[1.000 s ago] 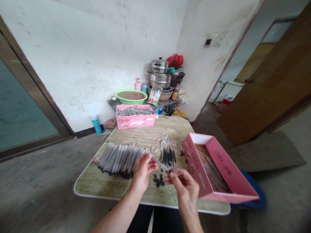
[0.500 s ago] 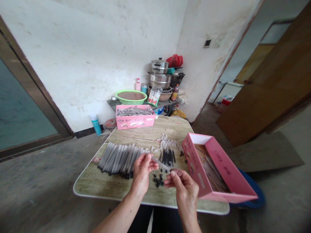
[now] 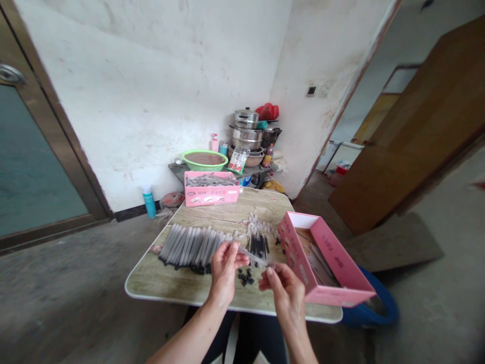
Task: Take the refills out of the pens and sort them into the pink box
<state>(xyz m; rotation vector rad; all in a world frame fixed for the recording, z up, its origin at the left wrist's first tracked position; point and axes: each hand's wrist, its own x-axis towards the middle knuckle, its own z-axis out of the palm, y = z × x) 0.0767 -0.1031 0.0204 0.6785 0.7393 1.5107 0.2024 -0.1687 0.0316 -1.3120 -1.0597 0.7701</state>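
A translucent pen barrel (image 3: 253, 256) slants between my two hands above the table. My left hand (image 3: 224, 268) is closed on its left end. At the other end, the fingertips of my right hand (image 3: 282, 287) pinch it; whether a small part is also between them I cannot tell. Left of my hands lies a row of translucent pens with black ends (image 3: 189, 245). Just beyond my hands are black pen refills (image 3: 258, 246) and a scatter of small whitish pen tips (image 3: 257, 222). Several small black plugs (image 3: 246, 276) lie between my hands on the table.
An open pink box (image 3: 329, 253) with long thin pieces stands at the table's right edge. Another pink box (image 3: 212, 194), full of pens, stands at the far edge. Behind are a green basin (image 3: 204, 166) and stacked pots (image 3: 247, 136). A blue tub (image 3: 379, 308) sits lower right.
The camera view has shifted slightly, so the table and boxes appear moved. Both hands keep their hold on the pen barrel, nearly in the same pose.
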